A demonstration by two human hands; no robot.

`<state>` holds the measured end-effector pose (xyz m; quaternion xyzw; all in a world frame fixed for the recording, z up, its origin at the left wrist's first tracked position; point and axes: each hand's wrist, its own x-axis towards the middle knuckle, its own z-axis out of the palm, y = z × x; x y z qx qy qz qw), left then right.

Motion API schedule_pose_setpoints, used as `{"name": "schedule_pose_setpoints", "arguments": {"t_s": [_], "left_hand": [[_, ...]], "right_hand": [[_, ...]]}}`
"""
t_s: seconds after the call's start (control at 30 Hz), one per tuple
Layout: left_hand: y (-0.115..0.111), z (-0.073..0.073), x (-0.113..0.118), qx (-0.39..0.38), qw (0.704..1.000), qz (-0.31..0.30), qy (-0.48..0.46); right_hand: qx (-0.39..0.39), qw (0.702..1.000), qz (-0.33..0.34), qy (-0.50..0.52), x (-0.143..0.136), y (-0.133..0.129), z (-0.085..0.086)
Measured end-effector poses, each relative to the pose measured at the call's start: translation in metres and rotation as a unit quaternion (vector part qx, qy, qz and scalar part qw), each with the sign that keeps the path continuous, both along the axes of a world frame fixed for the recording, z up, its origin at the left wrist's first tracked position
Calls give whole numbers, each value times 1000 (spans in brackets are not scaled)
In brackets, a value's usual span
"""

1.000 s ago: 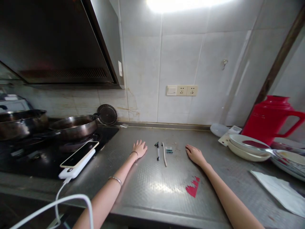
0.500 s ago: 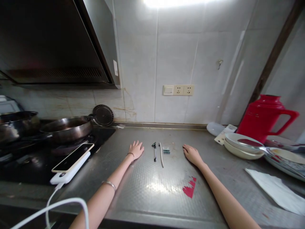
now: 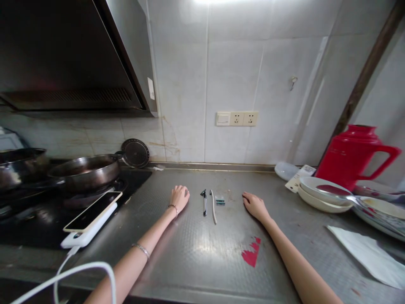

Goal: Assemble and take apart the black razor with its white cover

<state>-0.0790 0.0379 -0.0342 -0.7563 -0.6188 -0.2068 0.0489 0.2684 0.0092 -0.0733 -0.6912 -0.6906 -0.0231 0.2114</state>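
My left hand (image 3: 179, 198) rests on the metal counter, palm down, holding nothing, with its fingers slightly bent. To its right lies a razor (image 3: 204, 203) with a dark head and a silver handle. A thin white toothbrush (image 3: 213, 209) is beside the razor. Right of that sits a small clear pack of green razor blade cartridges (image 3: 220, 202). My right hand (image 3: 254, 204) lies palm down on the counter, its fingers loosely extended and nothing in them. Between the hands, nearer to me, there is a jagged red patch (image 3: 252, 254).
At left, a phone (image 3: 93, 211) lies on a white power bank with a cable, by a pan (image 3: 87, 171) on the stove (image 3: 28, 230). At right stand a red thermos jug (image 3: 349, 154), stacked bowls (image 3: 322, 202) and a white paper sheet (image 3: 367, 253). A range hood (image 3: 69, 55) hangs upper left.
My left hand has drawn its spread fingers in a little. My right hand stays put. The view has shifted slightly; the things on the counter lie as before.
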Motion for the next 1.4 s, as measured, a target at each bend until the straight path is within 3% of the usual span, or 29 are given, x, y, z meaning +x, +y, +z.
{"name": "schedule_pose_setpoints", "arguments": {"t_s": [0.1, 0.2, 0.37, 0.6, 0.7, 0.77, 0.83, 0.97, 1.23, 1.4], "left_hand": [[-3, 10, 20, -10, 1000, -12, -9], [-4, 18, 44, -76, 997, -28, -2], [-6, 22, 74, -135, 990, -13, 38], [-3, 14, 83, -146, 989, 7, 28], [1, 15, 78, -148, 988, -6, -42], [5, 18, 72, -193, 966, -22, -169], [11, 24, 64, -251, 921, -35, -297], [21, 36, 45, -299, 871, -29, -389], [32, 39, 22, -397, 792, 27, -463], [35, 34, 24, -451, 767, 46, -454]], "right_hand": [[-2, 1000, -3, -1, 0, 0, 0], [-4, 1000, -2, 4, 0, 0, 1], [-1, 1000, -1, 5, 0, 0, 2], [2, 1000, -3, 6, -1, -2, 4], [0, 1000, -3, 7, 0, -1, 4], [-1, 1000, -3, 7, 0, 0, 3], [-1, 1000, -5, 6, 1, 1, 3], [-1, 1000, 0, 3, 1, 0, 3], [2, 1000, -3, 10, 1, -1, 4], [4, 1000, -1, 5, 0, -1, 3]]}}
